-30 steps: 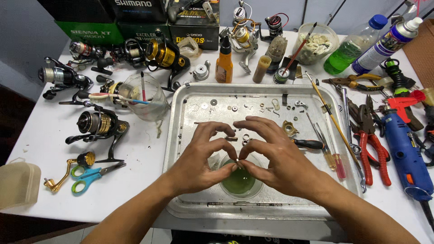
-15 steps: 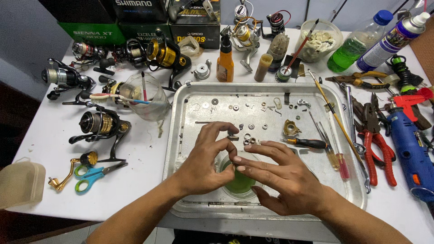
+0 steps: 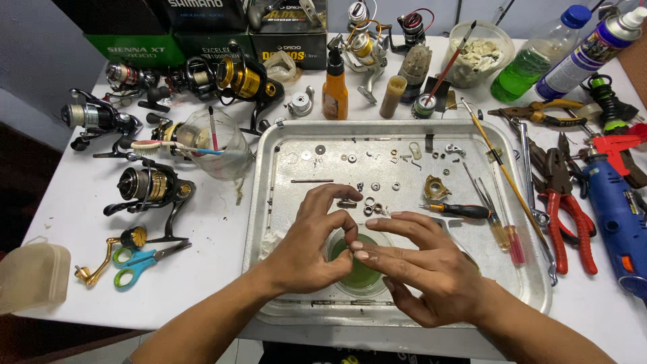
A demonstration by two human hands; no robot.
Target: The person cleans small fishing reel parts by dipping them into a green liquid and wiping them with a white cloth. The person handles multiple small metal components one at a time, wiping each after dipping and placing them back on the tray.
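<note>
The left hand [image 3: 306,253] and the right hand [image 3: 421,266] meet over a small clear bowl [image 3: 360,269] of green liquid near the front of the metal tray [image 3: 283,145]; the fingertips of both pinch together above the bowl's rim, narrow and closed, apparently on some tiny part, though what it is cannot be told, as the fingers hide it; the left thumb and forefinger curl inward, the right fingers lie stretched flat toward them.

Judged from this, the step in hand is washing or rinsing a small reel part in the green liquid; the next move would call for a steady, light pinch, so that the piece neither slips into the bowl nor springs away among the others.

Just beyond the hands lie small rings and washers [image 3: 373,202], a brass part [image 3: 436,187] and a black-handled screwdriver [image 3: 458,210], all on the tray floor; farther up the tray, more washers and screws are spread in rows.

On the tabletop [image 3: 202,283] left of the tray stand several fishing reels [image 3: 149,185], a clear cup [image 3: 216,145] with brushes, and blue scissors [image 3: 135,259]; behind the tray, an orange bottle [image 3: 335,94]; to the right, red pliers [image 3: 569,219], a blue power tool [image 3: 620,216] and a green bottle [image 3: 536,57].
</note>
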